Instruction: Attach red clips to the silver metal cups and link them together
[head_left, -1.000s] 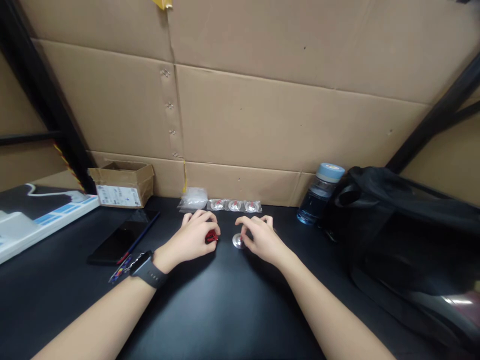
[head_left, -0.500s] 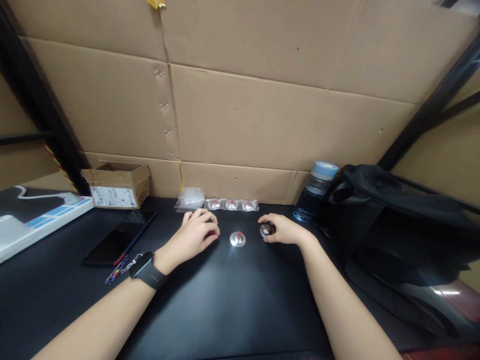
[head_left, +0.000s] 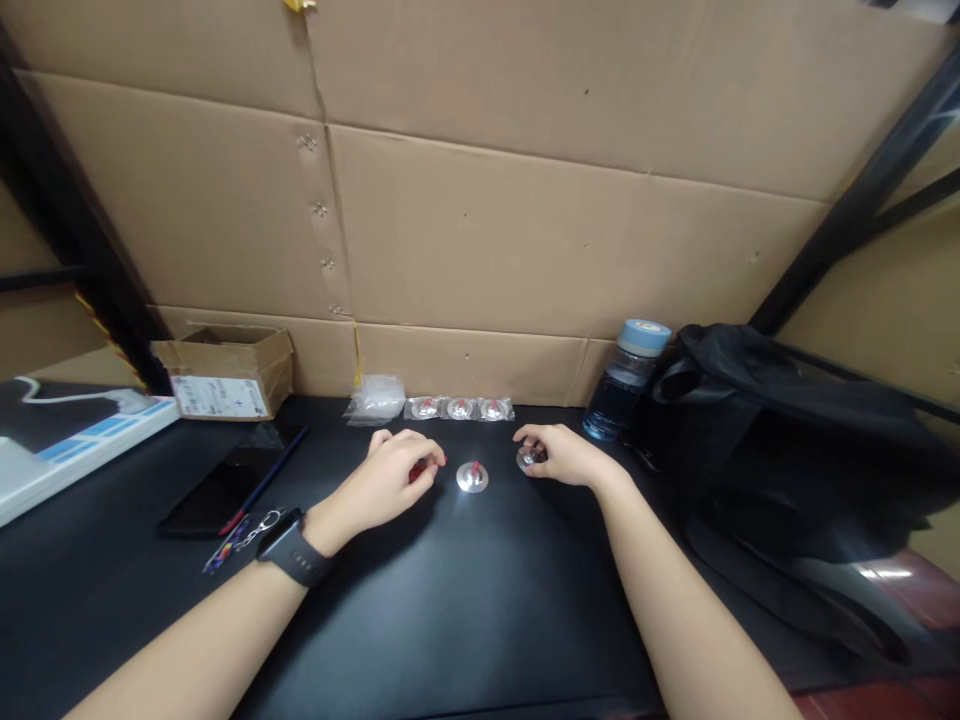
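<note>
Left hand: bending fingers narrowly around red bits, likely keeping them from falling.
Right hand: curling fingers over a shiny side disc, maybe steadying it, but not showing if gripping or just touching.
Middle disc: lying on the worktop between the hands, touching neither, likely being left easy to reach.
Wrapped discs: sitting in a row behind, perhaps keeping out of the way.
Red bits now: showing more than half a second ago, and coming nearer the middle disc.
</note>
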